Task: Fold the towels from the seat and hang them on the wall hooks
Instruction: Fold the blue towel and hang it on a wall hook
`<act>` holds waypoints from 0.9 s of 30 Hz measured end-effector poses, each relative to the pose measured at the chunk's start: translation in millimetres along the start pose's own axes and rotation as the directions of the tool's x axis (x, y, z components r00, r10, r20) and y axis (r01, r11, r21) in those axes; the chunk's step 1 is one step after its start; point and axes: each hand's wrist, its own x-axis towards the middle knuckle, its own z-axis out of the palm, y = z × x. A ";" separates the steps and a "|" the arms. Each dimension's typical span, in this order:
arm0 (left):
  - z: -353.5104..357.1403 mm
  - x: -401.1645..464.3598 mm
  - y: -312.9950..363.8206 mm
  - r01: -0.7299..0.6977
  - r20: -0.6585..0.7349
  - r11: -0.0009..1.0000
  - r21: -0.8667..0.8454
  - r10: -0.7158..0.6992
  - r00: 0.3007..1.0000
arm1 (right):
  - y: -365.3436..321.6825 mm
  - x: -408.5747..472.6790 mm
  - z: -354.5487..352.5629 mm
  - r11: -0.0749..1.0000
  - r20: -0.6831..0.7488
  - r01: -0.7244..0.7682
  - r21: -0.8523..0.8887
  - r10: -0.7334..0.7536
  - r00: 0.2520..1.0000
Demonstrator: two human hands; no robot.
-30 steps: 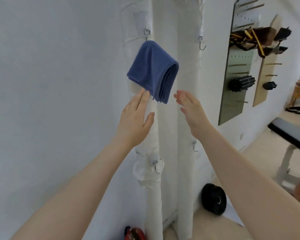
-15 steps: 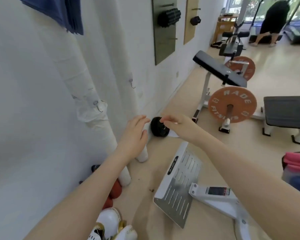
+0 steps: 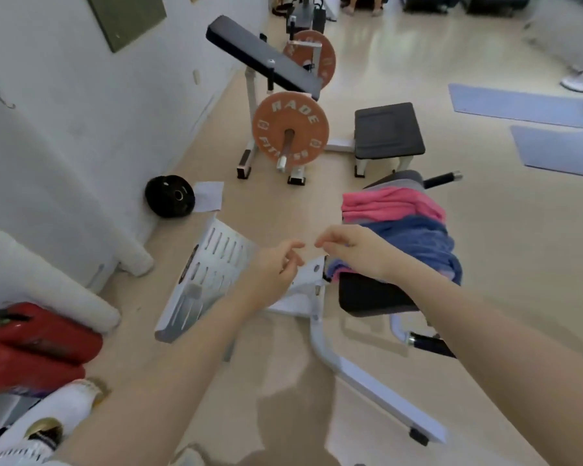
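On the black seat (image 3: 367, 299) of the white exercise machine (image 3: 327, 351) lies a pile of unfolded towels. A pink towel (image 3: 387, 203) is on the far part of the pile, and a blue towel (image 3: 418, 245) lies on the near part and hangs over the right edge of the seat. A small strip of pink cloth also shows under the blue one at the left edge of the seat.

Both hands are in the air in front of the pile and hold nothing. The right hand (image 3: 354, 252) hovers over the left edge of the blue towel, with the fingers loosely curled and pointing to the left; I cannot tell if it touches the cloth. The left hand (image 3: 276, 270) is just beside it, over the white perforated footplate (image 3: 206, 274) of the machine, with the fingers relaxed and slightly bent. The fingertips of the two hands are near each other but apart.

Behind the seat, on the beige floor (image 3: 502, 264), stands a bench with an orange weight plate (image 3: 290, 129) on its bar and a black pad (image 3: 387, 131) beside it. A black weight plate (image 3: 169, 196) leans at the foot of the white wall (image 3: 81, 112), next to a sheet of white paper (image 3: 209, 196). Two red cylinders (image 3: 41, 348) lie on the floor at the left edge of the view. Two blue mats (image 3: 519, 104) lie on the floor at the far right.
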 end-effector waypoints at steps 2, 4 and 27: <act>40.6 11.2 25.8 0.006 0.015 1.000 -0.029 -0.005 1.000 | 42.7 -19.5 -27.8 0.998 -0.021 -0.039 -0.055 0.038 0.999; 75.8 19.6 45.5 0.033 0.032 0.998 -0.053 -0.031 0.999 | 76.3 -34.3 -51.2 0.996 -0.044 -0.062 -0.058 0.060 0.997; 254.9 185.1 81.9 0.135 0.393 0.989 0.057 -0.146 0.908 | 316.8 -3.2 -115.5 0.917 0.163 -0.244 -0.317 0.306 0.938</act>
